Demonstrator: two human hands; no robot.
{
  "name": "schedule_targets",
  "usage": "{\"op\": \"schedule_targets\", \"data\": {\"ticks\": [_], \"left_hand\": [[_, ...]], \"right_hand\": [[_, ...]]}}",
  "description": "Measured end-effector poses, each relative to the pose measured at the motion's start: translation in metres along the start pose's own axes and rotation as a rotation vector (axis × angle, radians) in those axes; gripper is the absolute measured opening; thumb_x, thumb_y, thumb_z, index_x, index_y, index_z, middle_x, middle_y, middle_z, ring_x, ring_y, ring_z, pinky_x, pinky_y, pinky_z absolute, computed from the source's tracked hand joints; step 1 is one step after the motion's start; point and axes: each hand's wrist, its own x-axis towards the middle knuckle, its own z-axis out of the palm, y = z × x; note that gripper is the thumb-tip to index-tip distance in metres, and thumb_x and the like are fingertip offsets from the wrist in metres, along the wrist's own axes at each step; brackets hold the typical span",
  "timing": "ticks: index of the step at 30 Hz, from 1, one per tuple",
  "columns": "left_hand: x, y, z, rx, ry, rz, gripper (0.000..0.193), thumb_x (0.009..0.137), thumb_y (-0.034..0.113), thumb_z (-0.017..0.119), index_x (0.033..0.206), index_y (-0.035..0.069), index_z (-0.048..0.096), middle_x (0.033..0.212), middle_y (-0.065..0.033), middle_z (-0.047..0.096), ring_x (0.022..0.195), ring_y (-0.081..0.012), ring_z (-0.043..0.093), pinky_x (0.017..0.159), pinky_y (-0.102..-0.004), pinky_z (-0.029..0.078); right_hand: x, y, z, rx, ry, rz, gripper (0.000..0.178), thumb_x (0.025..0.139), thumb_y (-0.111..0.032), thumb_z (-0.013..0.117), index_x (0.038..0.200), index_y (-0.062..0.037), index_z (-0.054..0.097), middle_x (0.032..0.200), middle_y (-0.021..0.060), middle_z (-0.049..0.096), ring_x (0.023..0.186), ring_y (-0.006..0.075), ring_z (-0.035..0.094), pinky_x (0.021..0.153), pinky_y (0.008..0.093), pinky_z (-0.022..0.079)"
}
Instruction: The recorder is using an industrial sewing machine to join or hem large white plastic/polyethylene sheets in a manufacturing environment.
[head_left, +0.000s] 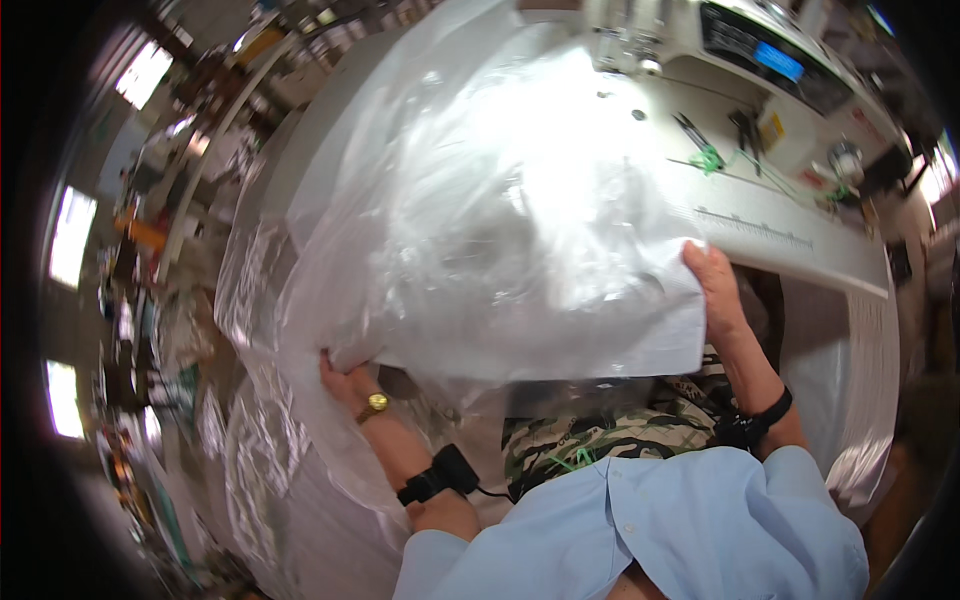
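Note:
A large sheet of translucent white plastic (480, 250), wrinkled and glossy, spreads across the table in front of me and hangs over its left side. My right hand (712, 285) grips its right edge near the front corner, thumb on top. At the left, my left hand (348, 385) is closed on a gathered fold of the same plastic; part of its fingers is hidden by the film. Between my hands the sheet's front edge runs above my lap. Past its far edge, the needle area of a sewing machine (800, 70) shines a bright light onto the plastic.
Thread snips (697, 140), a dark tool (745, 132) and green thread (708, 158) lie on the machine bed. A ruler scale (760, 228) runs along the table's front edge. White sheeting (865, 370) hangs at the right. Cluttered shelving (215, 140) stands at the far left.

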Motion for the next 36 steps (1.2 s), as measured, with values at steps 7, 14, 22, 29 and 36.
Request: {"op": "schedule_targets", "data": {"ticks": [7,14,22,29,36], "left_hand": [[0.086,0.216,0.138,0.985,-0.091,1.372,0.045,0.088,0.005,0.057,0.132,-0.003,0.059,0.127,-0.0187,0.064,0.105,-0.0281,0.067,0.09,-0.0365,0.058],[0.107,0.347,0.217,0.138,-0.589,1.106,0.041,0.096,0.009,0.049,0.134,-0.003,0.058,0.117,-0.0195,0.069,0.1,-0.0246,0.069,0.094,-0.0322,0.054],[0.145,0.158,0.113,0.369,-0.247,0.169,0.067,0.096,0.03,0.062,0.153,0.005,0.037,0.139,-0.0226,0.047,0.12,-0.0383,0.053,0.098,-0.0555,0.046],[-0.154,0.093,0.129,0.189,-0.168,0.939,0.039,0.096,0.019,0.058,0.131,0.001,0.054,0.134,-0.0131,0.056,0.121,-0.0282,0.055,0.104,-0.0464,0.043],[-0.31,0.031,0.235,0.805,-1.483,1.312,0.025,0.097,0.001,0.054,0.119,0.001,0.066,0.12,-0.0185,0.067,0.114,-0.0336,0.064,0.098,-0.0413,0.047]], "right_hand": [[-0.012,0.057,0.039,-0.019,0.051,0.113,0.035,0.102,-0.025,0.061,0.12,0.0054,0.064,0.106,0.0084,0.072,0.089,0.0101,0.067,0.078,0.0265,0.056],[-0.014,0.087,0.095,0.163,-0.068,0.057,0.036,0.105,-0.027,0.058,0.12,0.0053,0.064,0.106,0.0051,0.07,0.092,0.0077,0.063,0.081,0.0259,0.054],[-0.007,0.1,0.09,-0.025,-0.061,0.055,0.043,0.105,-0.034,0.056,0.112,0.007,0.066,0.097,0.0057,0.07,0.087,0.0082,0.062,0.077,0.0274,0.053],[-0.02,0.1,0.089,-0.014,-0.022,0.034,0.041,0.102,-0.032,0.06,0.117,0.0069,0.063,0.102,0.0078,0.07,0.091,0.0097,0.062,0.082,0.0285,0.053],[-0.03,0.1,0.08,0.058,-0.044,0.115,0.038,0.1,-0.026,0.064,0.119,0.0068,0.061,0.104,0.0079,0.07,0.092,0.0098,0.063,0.083,0.0289,0.053]]}}
